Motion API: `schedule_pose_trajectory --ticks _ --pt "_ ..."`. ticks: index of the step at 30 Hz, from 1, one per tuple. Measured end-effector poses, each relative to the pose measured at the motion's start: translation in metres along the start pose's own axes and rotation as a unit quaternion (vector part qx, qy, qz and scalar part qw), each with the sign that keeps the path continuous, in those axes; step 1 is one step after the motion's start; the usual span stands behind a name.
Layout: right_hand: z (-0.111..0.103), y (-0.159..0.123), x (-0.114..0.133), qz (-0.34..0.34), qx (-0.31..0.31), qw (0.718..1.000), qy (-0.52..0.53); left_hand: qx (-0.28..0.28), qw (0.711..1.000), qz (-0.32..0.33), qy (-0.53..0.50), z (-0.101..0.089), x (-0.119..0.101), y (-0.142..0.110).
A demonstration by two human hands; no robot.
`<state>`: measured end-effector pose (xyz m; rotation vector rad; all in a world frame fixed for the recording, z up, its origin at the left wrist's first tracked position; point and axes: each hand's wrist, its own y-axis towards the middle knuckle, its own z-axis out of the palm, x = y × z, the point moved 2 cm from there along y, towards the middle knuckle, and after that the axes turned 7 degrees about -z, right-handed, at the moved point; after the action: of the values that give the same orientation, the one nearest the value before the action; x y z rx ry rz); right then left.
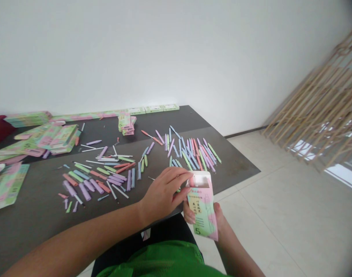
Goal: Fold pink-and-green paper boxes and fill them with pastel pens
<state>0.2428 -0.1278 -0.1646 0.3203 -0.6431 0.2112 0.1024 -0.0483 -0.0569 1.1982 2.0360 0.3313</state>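
Note:
My right hand (219, 215) is wrapped around a pink and green pen box (203, 209), gripping its lower half in front of the table's edge. The box stands tilted with its top flap up, and a "5" is printed near its bottom corner. At the box's mouth, my left hand (164, 192) pinches a red pen (191, 180); only its end shows and the rest is hidden. Beyond the box lie many assembled pens (193, 152) in pastel colours. To the left are scattered loose pen barrels (85, 190), caps and white refills (120, 191).
Flattened or stacked boxes (60, 138) cover the table's left side, and a small stack of boxes (126, 124) stands mid-table. More boxes (154, 109) line the wall. Wooden slatted racks (317, 111) lean at the right. The dark table (236, 161) ends at a right corner.

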Motion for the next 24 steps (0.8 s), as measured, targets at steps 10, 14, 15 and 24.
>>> schedule_pose_trajectory --ticks 10,14,15,24 --pt "0.0 0.002 -0.005 0.008 -0.013 1.0 0.011 0.046 0.986 -0.05 -0.152 0.003 0.006 -0.003" --pt "0.003 0.002 -0.004 0.024 0.031 0.998 0.042 -0.027 0.894 -0.241 -0.376 0.007 0.015 -0.007" --pt "0.004 0.003 -0.005 0.029 0.035 0.998 0.048 -0.006 0.863 -0.276 -0.423 0.01 0.015 -0.006" --pt "0.01 0.004 -0.022 0.065 0.052 0.99 0.111 0.164 0.767 -0.329 -0.526 0.014 0.004 -0.009"
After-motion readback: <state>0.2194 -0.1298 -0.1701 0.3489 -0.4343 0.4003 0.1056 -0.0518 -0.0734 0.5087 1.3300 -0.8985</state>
